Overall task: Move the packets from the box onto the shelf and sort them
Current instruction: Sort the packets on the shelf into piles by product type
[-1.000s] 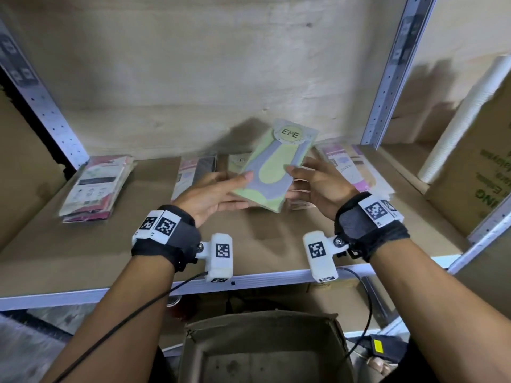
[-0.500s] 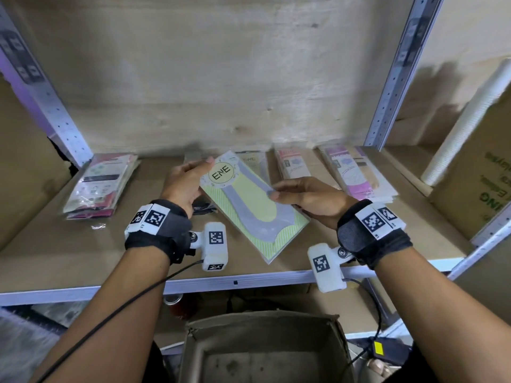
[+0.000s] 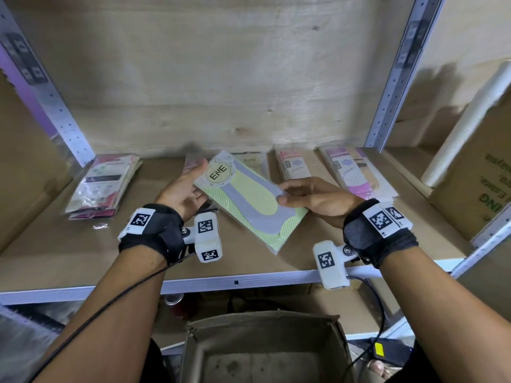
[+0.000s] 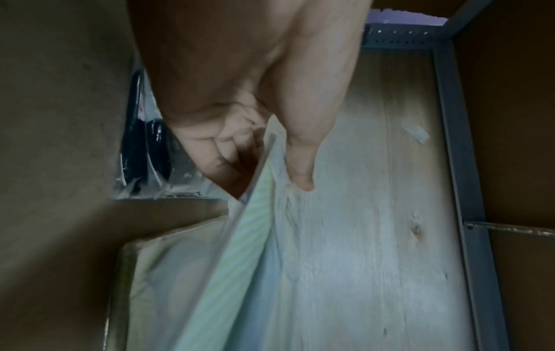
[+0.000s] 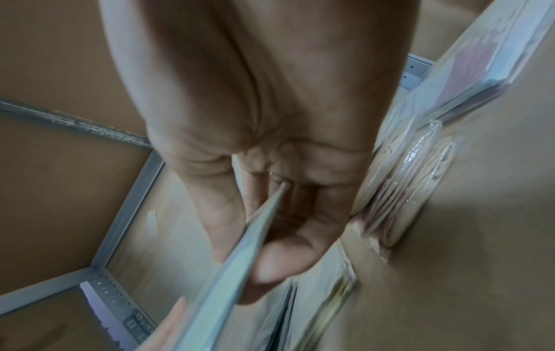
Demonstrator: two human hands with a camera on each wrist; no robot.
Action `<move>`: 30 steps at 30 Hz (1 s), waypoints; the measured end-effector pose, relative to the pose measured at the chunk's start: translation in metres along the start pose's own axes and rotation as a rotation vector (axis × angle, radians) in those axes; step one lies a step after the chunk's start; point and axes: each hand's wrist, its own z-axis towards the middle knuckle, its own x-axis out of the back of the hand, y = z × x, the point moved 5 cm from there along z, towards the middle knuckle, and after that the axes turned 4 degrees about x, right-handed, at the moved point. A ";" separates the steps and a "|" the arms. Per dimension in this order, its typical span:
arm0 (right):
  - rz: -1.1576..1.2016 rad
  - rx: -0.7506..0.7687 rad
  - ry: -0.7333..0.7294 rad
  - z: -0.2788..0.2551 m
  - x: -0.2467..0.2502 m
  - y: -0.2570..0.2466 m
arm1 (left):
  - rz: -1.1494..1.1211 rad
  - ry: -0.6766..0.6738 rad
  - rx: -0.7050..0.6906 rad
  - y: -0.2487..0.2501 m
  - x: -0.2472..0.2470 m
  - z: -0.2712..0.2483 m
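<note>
A green-and-yellow packet [image 3: 249, 205] marked ENE, with a grey sock shape on it, hangs slantwise just above the wooden shelf [image 3: 55, 244]. My left hand [image 3: 197, 183] pinches its top end, thumb on the face and fingers underneath [image 4: 228, 152]. My right hand [image 3: 284, 193] pinches its right edge between thumb and fingers [image 5: 279, 258]. The packet shows edge-on in both wrist views [image 4: 258, 213] [image 5: 240, 249]. The cardboard box [image 3: 265, 327] stands below the shelf, and its visible floor holds no packets.
Packets lie along the back of the shelf: a stack at the left [image 3: 102, 186], another ENE packet [image 3: 253, 161], a pink pile [image 3: 293, 165] and a purple pile [image 3: 354, 175]. Metal uprights [image 3: 387, 106] frame the bay. A white roll [image 3: 467, 128] and a printed carton [image 3: 484, 189] stand at the right.
The packet came down from a raised, upright tilt to a low slant over the shelf, its ENE end swung left. Both hands dropped with it and still hold it.
</note>
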 end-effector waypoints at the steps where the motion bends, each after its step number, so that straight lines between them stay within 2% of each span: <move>1: 0.016 -0.005 0.025 0.000 0.002 0.000 | -0.022 -0.016 0.000 -0.001 -0.001 0.001; 3: 0.039 -0.005 0.066 0.000 0.004 -0.002 | 0.023 -0.071 -0.012 -0.002 -0.004 0.001; 6: 0.117 -0.010 0.150 0.003 0.006 -0.003 | 0.250 -0.181 -0.022 -0.010 -0.013 -0.002; 10: 0.223 -0.070 0.300 0.002 0.006 0.002 | 0.521 -0.371 0.064 -0.029 -0.029 -0.011; 12: 0.225 -0.093 0.351 0.001 0.006 0.004 | 0.589 -0.417 0.081 -0.033 -0.033 -0.012; 17: 0.102 -0.159 0.400 0.011 0.004 0.004 | 0.580 -0.269 -0.026 -0.024 -0.029 -0.005; 21: -0.145 -0.183 0.388 0.034 0.004 -0.008 | 0.554 -0.106 -0.120 -0.013 -0.024 0.006; 25: -0.414 -0.216 0.391 0.061 0.001 -0.020 | 0.637 0.023 -0.213 -0.002 -0.023 0.014; 30: -0.658 -0.282 0.367 0.082 -0.004 -0.033 | 0.766 0.123 -0.181 0.003 -0.028 0.022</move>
